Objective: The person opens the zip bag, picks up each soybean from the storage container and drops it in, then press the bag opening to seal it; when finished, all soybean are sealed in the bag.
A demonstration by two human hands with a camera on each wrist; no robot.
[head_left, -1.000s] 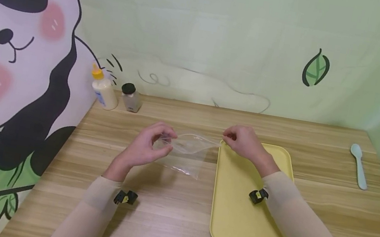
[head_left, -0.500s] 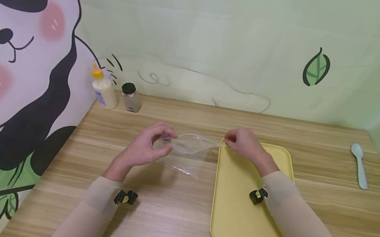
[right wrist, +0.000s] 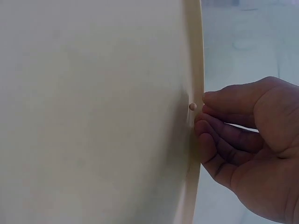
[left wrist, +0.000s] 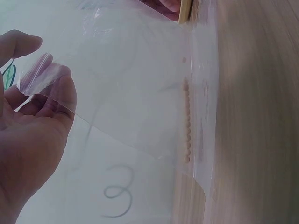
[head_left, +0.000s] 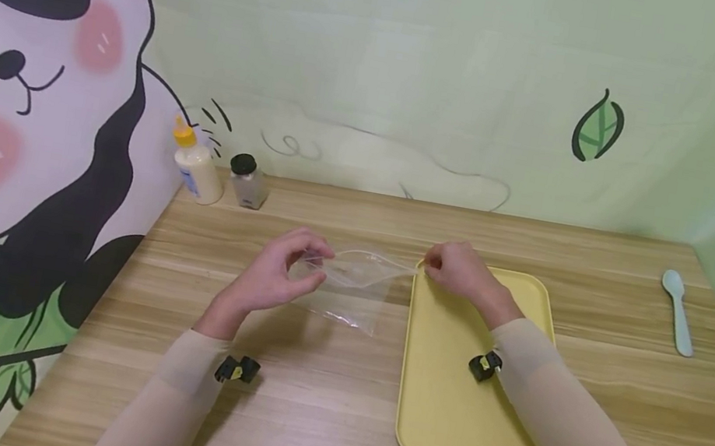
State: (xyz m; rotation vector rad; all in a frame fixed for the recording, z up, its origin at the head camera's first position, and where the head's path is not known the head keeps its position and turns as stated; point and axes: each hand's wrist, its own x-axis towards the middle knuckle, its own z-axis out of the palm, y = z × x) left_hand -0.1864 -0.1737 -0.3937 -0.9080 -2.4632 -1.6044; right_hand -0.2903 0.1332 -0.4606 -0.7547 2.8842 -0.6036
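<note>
A clear plastic zip bag (head_left: 344,304) has its mouth spread apart. My left hand (head_left: 271,272) holds its left end, with fingers bent behind the film in the left wrist view. A row of small round beige beans (left wrist: 187,126) lies along the lower part of that bag. My right hand (head_left: 461,270) is at the far left corner of a yellow tray (head_left: 463,398), close to the bag's right tip. Its fingertips are bunched, and whether they pinch anything is unclear. One bean (right wrist: 193,106) shows against the tray rim, just beside the right thumb tip.
A yellow-capped squeeze bottle (head_left: 198,173) and a black-lidded jar (head_left: 250,188) stand at the back left of the wooden table (head_left: 327,407). A pale blue spoon (head_left: 678,312) lies on the right. Printed cloth walls enclose the back and sides.
My right hand has shifted slightly to the right and down, a little away from the bag's right tip. The left hand and bag have stayed nearly still.
</note>
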